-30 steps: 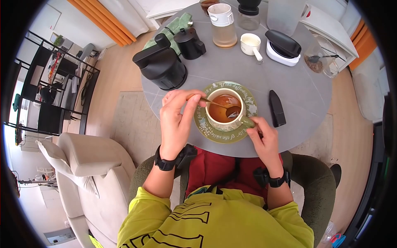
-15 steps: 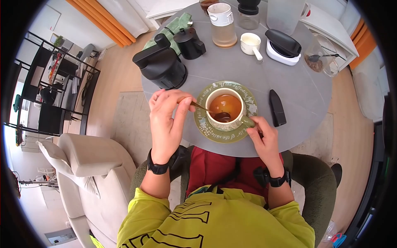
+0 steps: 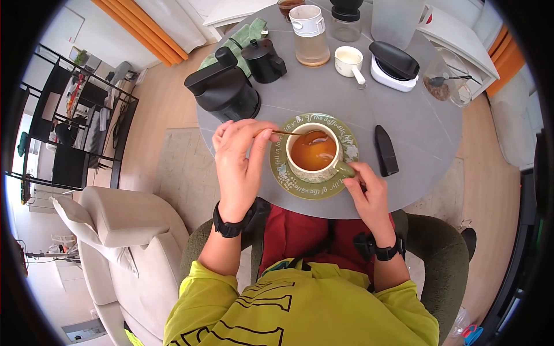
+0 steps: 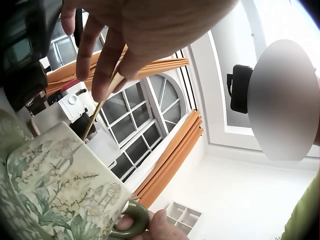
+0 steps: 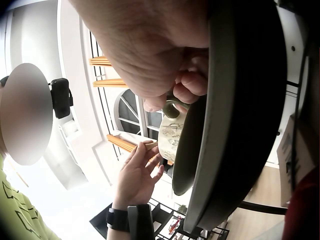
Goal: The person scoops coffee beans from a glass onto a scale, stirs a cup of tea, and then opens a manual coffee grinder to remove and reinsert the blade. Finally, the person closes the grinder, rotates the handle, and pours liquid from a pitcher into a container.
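Observation:
A cream cup (image 3: pixel 313 176) with a floral outside and green handle (image 3: pixel 345 169) stands on a green lettered saucer (image 3: pixel 281 176), with amber-brown liquid (image 3: pixel 314 154) inside. My left hand (image 3: pixel 239 155) pinches the thin handle of a spoon (image 3: pixel 285 133) between thumb and fingers. The spoon slants over the left rim, its bowl in the liquid near the far side. In the left wrist view the spoon handle (image 4: pixel 95 117) drops behind the cup wall (image 4: pixel 60 180). My right hand (image 3: pixel 369 193) pinches the cup's handle from the right.
Right of the saucer lies a black pointed object (image 3: pixel 386 151). A black kettle (image 3: pixel 231 95) and smaller black pot (image 3: pixel 264 60) stand at left by a green cloth (image 3: pixel 254 30). Farther back are a glass vessel (image 3: pixel 311 46), small white pitcher (image 3: pixel 348 62) and white scale-like device (image 3: pixel 395 78).
The spoon's bowl has moved around inside the cup, from the right side to the near side and now the far side. My left hand shifted left, then partly back right. The right hand stays put.

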{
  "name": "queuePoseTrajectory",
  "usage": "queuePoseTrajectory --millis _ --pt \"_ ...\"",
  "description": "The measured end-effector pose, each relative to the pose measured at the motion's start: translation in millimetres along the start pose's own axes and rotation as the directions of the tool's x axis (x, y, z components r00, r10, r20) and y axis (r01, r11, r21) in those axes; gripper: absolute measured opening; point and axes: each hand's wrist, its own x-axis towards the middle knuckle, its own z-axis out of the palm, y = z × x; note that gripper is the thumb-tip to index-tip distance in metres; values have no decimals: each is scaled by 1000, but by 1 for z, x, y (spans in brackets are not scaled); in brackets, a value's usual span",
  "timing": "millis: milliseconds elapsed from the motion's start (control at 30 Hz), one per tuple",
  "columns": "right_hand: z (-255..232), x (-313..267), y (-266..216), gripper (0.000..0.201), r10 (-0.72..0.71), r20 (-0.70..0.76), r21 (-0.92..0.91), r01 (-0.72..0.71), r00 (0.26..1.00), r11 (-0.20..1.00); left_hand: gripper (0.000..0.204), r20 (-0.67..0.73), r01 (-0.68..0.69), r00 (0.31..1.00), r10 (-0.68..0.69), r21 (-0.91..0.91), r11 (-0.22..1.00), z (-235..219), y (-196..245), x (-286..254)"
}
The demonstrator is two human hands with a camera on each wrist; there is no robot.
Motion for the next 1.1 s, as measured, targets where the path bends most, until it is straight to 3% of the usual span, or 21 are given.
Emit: queuePoseTrajectory --millis 167,267,333,367,433,567,667,733,833,967,1067,1100 --pt "1 0 -1 22 -8 -6 2 8 1000 1000 10 12 -46 999 45 162 986 -17 5 -3" --pt "1 0 -1 22 -12 -10 0 12 1000 1000 10 66 10 998 -16 91 996 -18 5 -5" --pt "0 0 -1 22 1 -4 0 -1 1000 1000 11 132 92 988 -77 -111 990 -14 0 -6" --pt "0 0 -1 22 0 -5 -1 0 1000 1000 11 132 92 988 -77 -111 990 -11 0 -7" --pt "0 0 -1 21 -11 -9 -2 11 1000 1000 12 159 259 962 -222 -280 924 -2 1 -10" --pt "1 0 -1 22 -7 -9 1 7 1000 1000 13 124 265 963 -238 -308 914 7 -5 -8" --pt "1 0 -1 21 -7 -15 7 7 1000 1000 11 64 209 978 -199 -231 950 6 -5 -5" --pt "1 0 -1 21 -3 -12 18 3 1000 1000 9 -22 54 998 -53 7 999 1 -3 -2" --pt "1 0 -1 21 -16 -14 0 16 1000 1000 8 -37 -33 999 39 159 987 -7 -3 -2" --pt "2 -1 1 21 -14 -20 13 14 1000 1000 9 14 -21 1000 19 155 988 -17 1 -3" --pt "2 -1 1 21 -6 -16 6 6 1000 1000 10 102 12 995 -17 51 999 -18 -1 -4" --pt "2 -1 1 21 -13 -19 6 13 1000 1000 11 102 97 991 -90 -63 993 -13 -3 -6"
